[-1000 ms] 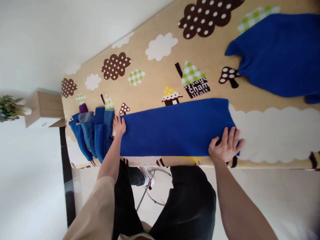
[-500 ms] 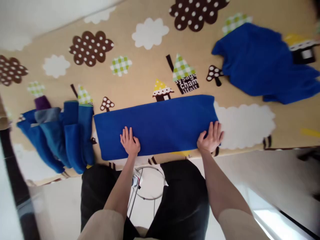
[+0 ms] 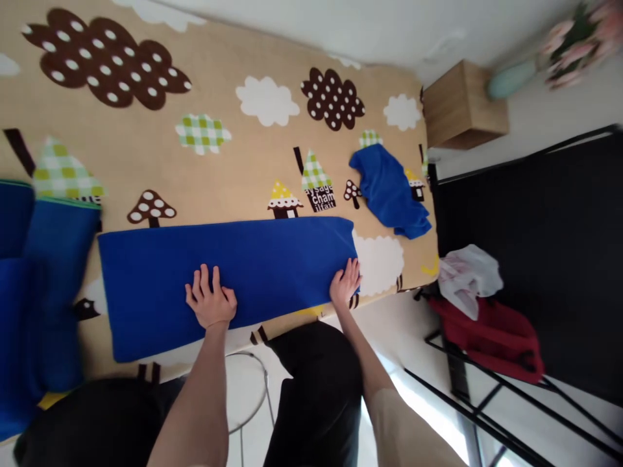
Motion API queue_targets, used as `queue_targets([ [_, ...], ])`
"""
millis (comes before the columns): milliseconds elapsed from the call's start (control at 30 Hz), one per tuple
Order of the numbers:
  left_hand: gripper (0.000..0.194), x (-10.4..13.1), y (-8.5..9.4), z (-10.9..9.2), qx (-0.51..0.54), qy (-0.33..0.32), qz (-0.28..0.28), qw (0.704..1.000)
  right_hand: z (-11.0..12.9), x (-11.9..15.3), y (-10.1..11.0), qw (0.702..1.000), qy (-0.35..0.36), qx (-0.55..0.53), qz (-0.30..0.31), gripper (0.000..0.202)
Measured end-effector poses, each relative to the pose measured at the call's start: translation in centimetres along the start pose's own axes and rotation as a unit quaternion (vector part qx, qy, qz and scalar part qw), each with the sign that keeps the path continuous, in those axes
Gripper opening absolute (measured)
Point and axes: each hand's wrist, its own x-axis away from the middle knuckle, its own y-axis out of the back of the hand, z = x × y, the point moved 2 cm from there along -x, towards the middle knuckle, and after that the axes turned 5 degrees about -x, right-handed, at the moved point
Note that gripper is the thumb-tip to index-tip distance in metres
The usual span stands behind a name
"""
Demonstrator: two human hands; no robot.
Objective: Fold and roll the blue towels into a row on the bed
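A blue cloth (image 3: 272,259), folded into a long flat strip, lies along the near edge of the patterned bed cover. My left hand (image 3: 210,299) rests palm down on it, left of its middle, with the fingers spread. At the strip's right end my right hand (image 3: 345,283) lies flat near the corner, fingers stretched out. Further back on the right is a crumpled blue cloth (image 3: 389,191). Several folded blue cloths (image 3: 58,285) lie at the left edge, partly out of view.
Beyond the beige cover (image 3: 160,152) stand a wooden box (image 3: 457,107) and a vase (image 3: 511,80) with pink flowers. A red bag (image 3: 491,340) and white plastic (image 3: 467,275) are at the right by a black metal frame. My legs are below the edge.
The view has turned to the right, bringing the box, flowers and red bag in. Both hands still lie flat on the strip, in much the same places.
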Motion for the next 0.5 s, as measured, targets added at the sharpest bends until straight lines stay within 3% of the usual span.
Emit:
queue_targets([
  [67, 0.070, 0.0, -0.1, 0.0, 0.013, 0.003, -0.004, 1.000, 2.2, -0.2, 0.0, 1.000, 0.008, 0.003, 0.029, 0.062],
  [133, 0.070, 0.0, -0.1, 0.0, 0.024, 0.009, -0.006, 1.000, 4.8, -1.1, -0.3, 0.995, 0.059, 0.000, 0.080, 0.063],
  [267, 0.070, 0.0, -0.1, 0.0, 0.039, 0.020, 0.000, 0.999, 8.4, -5.3, -1.2, 0.987, 0.103, -0.006, 0.126, 0.065],
  [400, 0.071, 0.0, -0.1, 0.0, 0.010, 0.004, -0.005, 1.000, 8.5, -10.0, -2.3, 0.994, 0.060, -0.003, 0.087, 0.065],
  [500, 0.070, 0.0, 0.0, 0.0, -0.003, 0.000, -0.003, 1.000, 7.7, -11.6, -2.8, 0.996, 0.043, -0.007, 0.076, 0.065],
])
